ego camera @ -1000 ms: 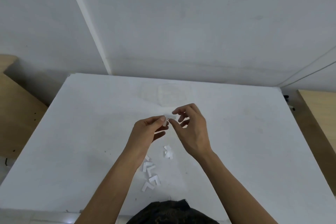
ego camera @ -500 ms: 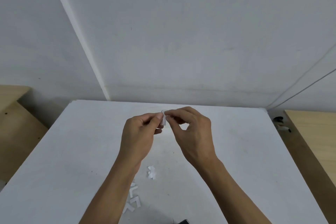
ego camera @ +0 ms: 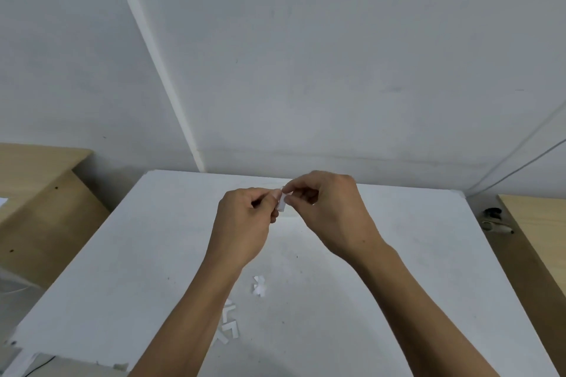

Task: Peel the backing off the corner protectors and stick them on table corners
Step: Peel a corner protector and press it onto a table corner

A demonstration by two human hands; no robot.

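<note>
A small white corner protector is pinched between both hands above the far middle of the white table. My left hand grips it from the left with thumb and forefinger. My right hand pinches its upper edge from the right. Whether the backing is off I cannot tell. Several more L-shaped white protectors lie near the table's front, partly hidden by my left forearm. A few small white paper scraps lie between my arms.
A wooden desk stands to the left of the table and another wooden surface to the right. Small dark objects lie in the gap at the right. A grey wall rises just behind the table's far edge.
The camera has tilted up, so the table sits lower in view. Both hands have stayed together on the protector and moved farther from me, towards the far edge.
</note>
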